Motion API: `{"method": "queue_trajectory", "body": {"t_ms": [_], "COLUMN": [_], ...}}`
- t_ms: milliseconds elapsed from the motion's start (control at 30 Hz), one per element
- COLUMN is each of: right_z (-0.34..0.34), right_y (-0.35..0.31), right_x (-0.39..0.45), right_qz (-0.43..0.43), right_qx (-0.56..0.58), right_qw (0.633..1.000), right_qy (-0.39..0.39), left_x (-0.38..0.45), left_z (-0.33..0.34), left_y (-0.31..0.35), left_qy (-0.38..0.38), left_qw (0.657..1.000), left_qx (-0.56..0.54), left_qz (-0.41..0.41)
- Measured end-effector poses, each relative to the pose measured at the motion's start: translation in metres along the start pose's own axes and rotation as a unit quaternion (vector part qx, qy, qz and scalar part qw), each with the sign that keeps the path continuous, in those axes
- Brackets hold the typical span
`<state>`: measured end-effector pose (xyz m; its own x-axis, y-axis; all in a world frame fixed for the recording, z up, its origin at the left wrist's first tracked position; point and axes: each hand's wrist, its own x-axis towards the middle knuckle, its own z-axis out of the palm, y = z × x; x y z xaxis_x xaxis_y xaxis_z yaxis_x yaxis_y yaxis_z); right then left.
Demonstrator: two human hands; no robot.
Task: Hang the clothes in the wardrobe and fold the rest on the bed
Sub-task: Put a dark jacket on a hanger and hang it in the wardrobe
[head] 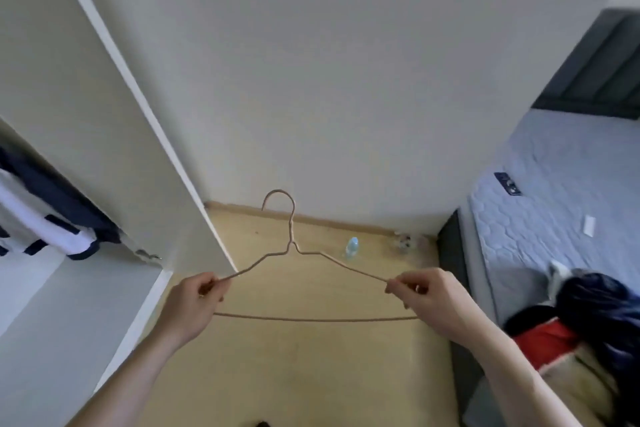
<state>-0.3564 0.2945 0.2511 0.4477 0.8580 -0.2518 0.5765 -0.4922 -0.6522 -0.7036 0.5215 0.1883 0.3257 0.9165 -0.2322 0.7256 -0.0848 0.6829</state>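
A thin tan wire hanger (291, 239) is held up in front of me, hook pointing up, with nothing on it. My left hand (194, 305) pinches its left shoulder end. My right hand (429, 298) pinches its right shoulder end. A heap of clothes (588, 329), dark blue, red and beige, lies on the bed's near right corner. In the open wardrobe (104, 135) at the left hangs a white and navy garment (45, 215).
The bed's pale blue mattress (554, 191) runs along the right, with a dark frame. A white wall stands ahead. On the wooden floor by the wall sit a small clear bottle (352, 247) and a small cluttered object (403, 242). The wardrobe door edge (145, 107) juts out at the left.
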Motion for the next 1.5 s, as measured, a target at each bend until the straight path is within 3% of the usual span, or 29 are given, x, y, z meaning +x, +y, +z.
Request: {"method": "queue_trajectory", "body": {"t_ms": [67, 200, 433, 833, 1200, 1333, 1500], "right_z": [-0.026, -0.07, -0.116, -0.198, -0.287, -0.322, -0.36], "right_y": [0.055, 0.161, 0.283, 0.428, 0.547, 0.602, 0.674], "right_x": [-0.024, -0.074, -0.146, -0.193, -0.179, -0.165, -0.145], "right_qz": [0.038, 0.117, 0.187, 0.285, 0.354, 0.356, 0.316], "right_qx": [-0.013, -0.053, 0.122, 0.165, 0.174, 0.18, 0.202], "right_qw": [0.999, 0.992, 0.968, 0.908, 0.854, 0.846, 0.871], "right_qy": [0.03, -0.015, 0.115, 0.26, 0.339, 0.354, 0.318], "left_x": [-0.007, -0.034, -0.097, -0.057, -0.084, -0.101, -0.118], "left_z": [0.045, 0.158, 0.334, 0.501, 0.679, 0.741, 0.827], "left_y": [0.047, 0.144, 0.27, 0.364, 0.471, 0.51, 0.548], "left_qy": [-0.019, -0.046, -0.175, -0.305, -0.435, -0.44, -0.421], "left_qw": [0.999, 0.993, 0.974, 0.921, 0.842, 0.84, 0.862], "left_qx": [0.022, 0.066, 0.052, 0.144, 0.23, 0.238, 0.236], "left_qz": [0.025, 0.081, 0.135, 0.193, 0.222, 0.213, 0.154]}}
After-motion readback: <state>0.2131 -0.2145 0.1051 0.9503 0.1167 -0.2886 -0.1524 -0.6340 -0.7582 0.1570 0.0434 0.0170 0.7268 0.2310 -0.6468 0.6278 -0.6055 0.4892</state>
